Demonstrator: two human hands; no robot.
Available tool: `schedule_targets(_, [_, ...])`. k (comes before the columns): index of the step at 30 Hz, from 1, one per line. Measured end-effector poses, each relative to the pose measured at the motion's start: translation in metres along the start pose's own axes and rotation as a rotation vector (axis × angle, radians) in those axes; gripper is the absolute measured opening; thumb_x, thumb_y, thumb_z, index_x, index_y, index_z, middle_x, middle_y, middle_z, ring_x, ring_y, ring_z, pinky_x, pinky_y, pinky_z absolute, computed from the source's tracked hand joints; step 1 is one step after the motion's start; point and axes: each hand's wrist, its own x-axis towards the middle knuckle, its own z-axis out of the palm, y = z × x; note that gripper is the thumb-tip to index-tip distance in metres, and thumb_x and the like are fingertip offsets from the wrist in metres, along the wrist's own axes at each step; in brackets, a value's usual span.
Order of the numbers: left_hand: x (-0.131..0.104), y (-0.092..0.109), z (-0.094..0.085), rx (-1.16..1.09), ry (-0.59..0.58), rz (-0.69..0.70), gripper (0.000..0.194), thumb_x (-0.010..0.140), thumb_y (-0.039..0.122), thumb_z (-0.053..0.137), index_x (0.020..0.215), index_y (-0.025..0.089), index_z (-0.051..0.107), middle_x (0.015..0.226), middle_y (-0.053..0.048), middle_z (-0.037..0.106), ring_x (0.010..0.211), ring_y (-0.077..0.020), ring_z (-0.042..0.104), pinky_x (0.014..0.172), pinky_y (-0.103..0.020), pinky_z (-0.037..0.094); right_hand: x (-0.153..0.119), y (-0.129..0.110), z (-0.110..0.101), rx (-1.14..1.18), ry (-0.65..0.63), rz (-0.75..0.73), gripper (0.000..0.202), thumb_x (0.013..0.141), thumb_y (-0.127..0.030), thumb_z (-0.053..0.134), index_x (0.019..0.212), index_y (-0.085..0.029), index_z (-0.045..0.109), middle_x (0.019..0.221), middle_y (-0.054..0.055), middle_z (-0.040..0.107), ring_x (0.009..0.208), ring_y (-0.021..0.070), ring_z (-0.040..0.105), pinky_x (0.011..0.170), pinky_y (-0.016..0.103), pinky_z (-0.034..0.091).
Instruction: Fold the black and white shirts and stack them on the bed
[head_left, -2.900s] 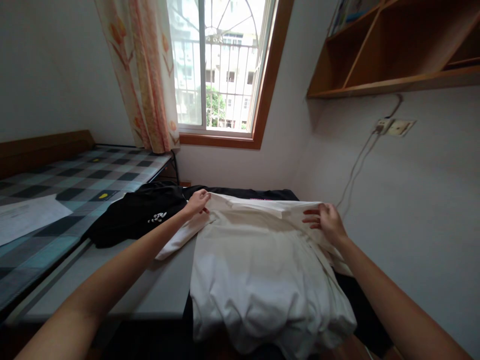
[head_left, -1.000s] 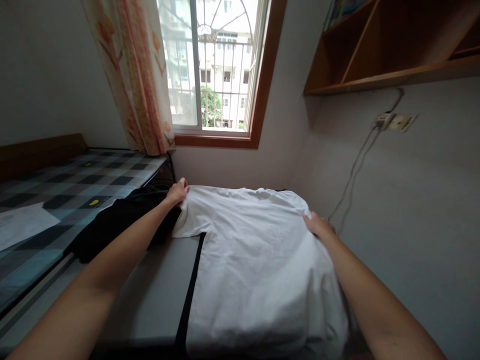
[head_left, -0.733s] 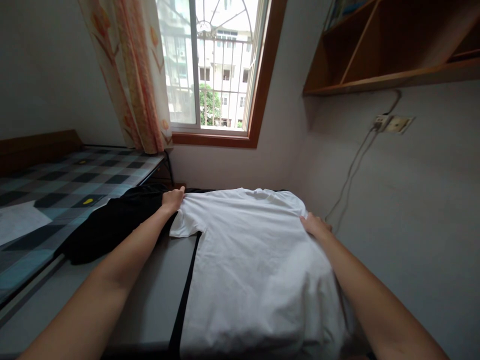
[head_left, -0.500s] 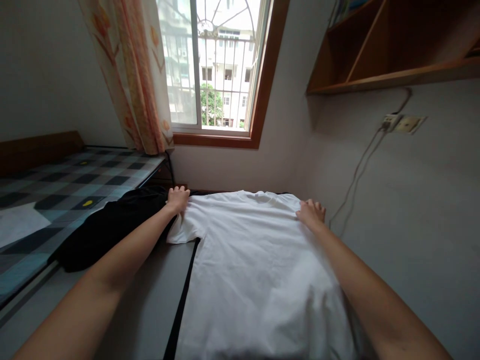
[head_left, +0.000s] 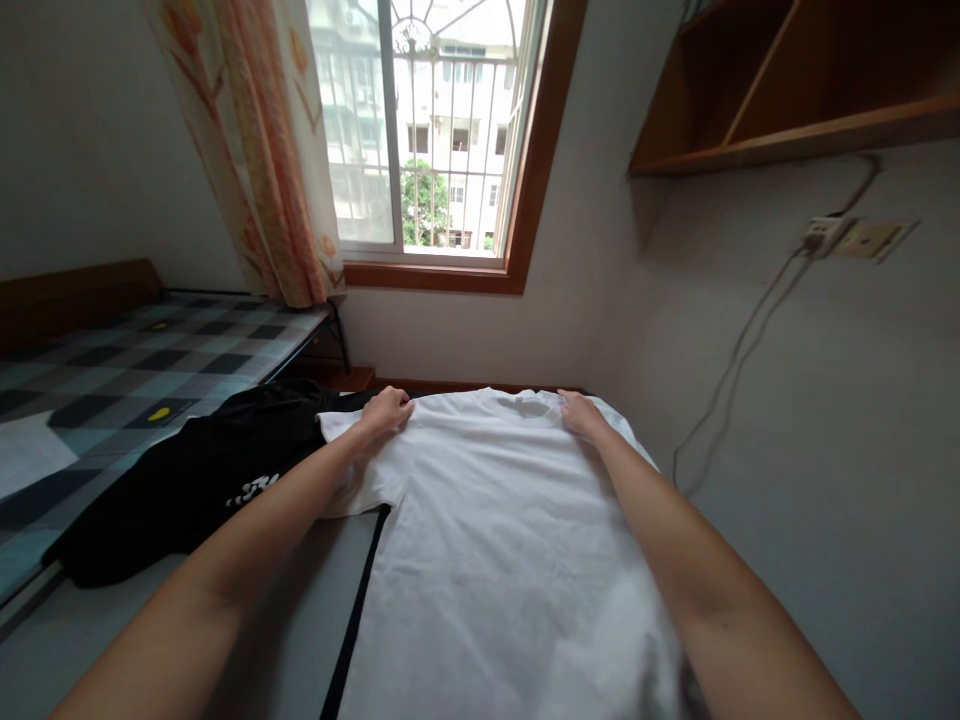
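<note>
Since soft cloth creases easily, the left hand grips one shoulder of the white cloth T-shirt, perhaps to make it lie flat below the brown-framed window. The right hand touches near its neck; whether it pinches, I cannot tell. The hem is cut off, and the right arm hides part of a sleeve.

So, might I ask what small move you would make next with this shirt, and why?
I would probably slide the right hand outward from beside the collar, smoothing the white T-shirt, while the left hand steadies its other shoulder. The shirt lies spread out, yet shallow creases run across its chest, below and between the two hands.
</note>
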Motion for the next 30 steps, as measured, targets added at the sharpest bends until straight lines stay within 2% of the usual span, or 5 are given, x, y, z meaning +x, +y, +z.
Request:
schedule_targets(4, [0.001, -0.009, 0.006, -0.054, 0.038, 0.031, 0.026, 0.083, 0.039, 0.060, 0.100, 0.021, 0.069, 0.114, -0.007, 0.066, 0.092, -0.0214, 0.066, 0.075, -0.027, 0.045, 0.008, -0.011, 0.008, -0.065, 0.015, 0.087, 0.059, 0.088, -0.017, 0.050, 0.146, -0.008, 0.044, 0.138, 0.019, 0.054, 0.125, 0.0295, 0.052, 0.105, 0.035, 0.039])
schedule_targets(12, [-0.011, -0.006, 0.006, -0.172, 0.255, 0.049, 0.015, 0.090, 0.032, 0.052, 0.097, 0.024, 0.063, 0.100, -0.005, 0.070, 0.088, -0.0202, 0.065, 0.073, -0.027, 0.043, 0.001, -0.015, -0.001, 0.098, 0.256, 0.230, 0.030, 0.089, -0.025, 0.050, 0.106, -0.020, 0.074, 0.117, 0.013, 0.061, 0.103, 0.0237, 0.061, 0.087, 0.031, 0.047])
schedule_targets(21, [0.008, 0.008, -0.034, -0.180, 0.493, 0.017, 0.017, 0.096, 0.029, 0.044, 0.099, 0.021, 0.059, 0.101, -0.007, 0.066, 0.091, -0.0198, 0.064, 0.075, -0.028, 0.044, 0.051, -0.033, -0.046, 0.452, 0.601, 0.410, 0.032, 0.087, -0.018, 0.043, 0.109, -0.013, 0.065, 0.104, 0.016, 0.070, 0.098, 0.0263, 0.064, 0.088, 0.035, 0.046])
schedule_targets(25, [0.021, 0.009, -0.032, -0.104, 0.434, -0.029, 0.017, 0.096, 0.028, 0.044, 0.103, 0.022, 0.059, 0.106, -0.008, 0.064, 0.094, -0.0206, 0.064, 0.077, -0.029, 0.045, 0.067, -0.040, -0.041, 0.436, 0.429, 0.309, 0.037, 0.089, -0.019, 0.039, 0.117, -0.011, 0.062, 0.117, 0.019, 0.067, 0.111, 0.0264, 0.061, 0.096, 0.037, 0.044])
schedule_targets(30, [0.019, -0.002, 0.003, 0.028, 0.213, -0.044, 0.026, 0.098, 0.030, 0.040, 0.109, 0.020, 0.061, 0.110, -0.011, 0.061, 0.096, -0.0228, 0.065, 0.081, -0.030, 0.046, 0.043, -0.043, 0.003, 0.444, 0.045, 0.110, 0.056, 0.081, -0.027, 0.063, 0.135, -0.012, 0.054, 0.120, 0.016, 0.068, 0.108, 0.0224, 0.065, 0.095, 0.030, 0.047])
